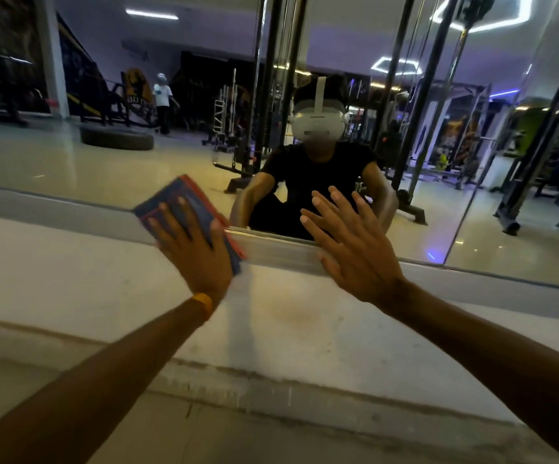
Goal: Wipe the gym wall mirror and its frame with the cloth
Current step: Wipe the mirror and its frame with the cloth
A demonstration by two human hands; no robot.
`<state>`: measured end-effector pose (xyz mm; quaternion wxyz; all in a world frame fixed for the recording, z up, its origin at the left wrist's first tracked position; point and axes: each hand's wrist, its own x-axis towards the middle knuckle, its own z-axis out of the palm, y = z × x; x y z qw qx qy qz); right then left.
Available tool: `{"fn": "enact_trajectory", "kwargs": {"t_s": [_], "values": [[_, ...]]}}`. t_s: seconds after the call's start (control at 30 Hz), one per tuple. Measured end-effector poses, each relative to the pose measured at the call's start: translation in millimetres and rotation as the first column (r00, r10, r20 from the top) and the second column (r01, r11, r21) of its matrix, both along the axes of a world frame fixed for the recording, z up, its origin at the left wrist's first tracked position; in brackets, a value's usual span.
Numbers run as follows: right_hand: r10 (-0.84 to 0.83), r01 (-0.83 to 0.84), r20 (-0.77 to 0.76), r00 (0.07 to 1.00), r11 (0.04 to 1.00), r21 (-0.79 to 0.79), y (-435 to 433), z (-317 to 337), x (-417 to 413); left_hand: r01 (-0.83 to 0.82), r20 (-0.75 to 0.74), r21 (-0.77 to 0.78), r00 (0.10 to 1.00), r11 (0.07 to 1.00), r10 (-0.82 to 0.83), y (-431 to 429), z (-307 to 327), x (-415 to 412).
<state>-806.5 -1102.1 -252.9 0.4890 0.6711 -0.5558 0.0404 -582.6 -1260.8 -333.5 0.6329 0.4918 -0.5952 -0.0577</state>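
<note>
Against the lower edge of a gym wall mirror (104, 155), a person is reaching forward with both bare arms. The left hand (194, 249) is lying flat on a blue cloth (184, 199) with red edging, fingers straight and spread, pressing it where the glass meets the silver metal frame (271, 249). The thumb is sitting at the cloth's right edge. The cloth is looking blurred, its upper part covering the glass and its lower corner hanging over the frame onto the pale wall (70, 269) below. An orange wristband (203, 304) is circling the left wrist.

Just to the right of the cloth, the right hand (355, 249) is spreading wide, palm facing the mirror, holding nothing. Its heel is sitting over the frame and its fingers are reaching up over the glass; whether the fingers are touching the glass cannot be told.

The mirror is reflecting the person in a black T-shirt wearing a white headset (316, 123), both arms stretching forward. Behind, it is showing a shiny pale floor, a large black tyre (116, 137) lying flat, dark weight machines (415, 135) and bright strip lights on the ceiling.
</note>
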Motion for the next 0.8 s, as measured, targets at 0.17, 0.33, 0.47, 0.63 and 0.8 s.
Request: {"fn": "enact_trajectory", "kwargs": {"t_s": [0.17,0.33,0.47,0.63,0.8], "values": [[0.017,-0.017,-0.011,1.0,1.0,0.011,-9.4,-3.2,6.2,0.116,0.122,-0.041,0.986,0.992,-0.11,26.4,-10.4,-40.3],[0.069,-0.069,0.012,0.998,0.997,-0.03,-22.5,-18.9,8.5,-0.109,-0.011,-0.016,0.994,0.994,0.109,-45.1,-7.7,46.4],[0.095,-0.094,0.006,0.995,0.993,-0.067,-29.4,-26.2,1.7,-0.011,-0.014,0.009,1.0,1.0,0.011,-23.6,-10.1,30.4],[0.112,-0.112,-0.003,0.994,0.992,-0.061,-37.6,-31.3,-4.3,0.062,0.086,-0.049,0.995,0.997,-0.057,11.0,-21.6,-25.6],[0.143,-0.141,0.008,0.99,0.984,-0.104,-40.5,-34.4,-4.3,-0.032,-0.084,0.031,0.996,0.999,0.035,-42.4,-10.2,38.3]]}}
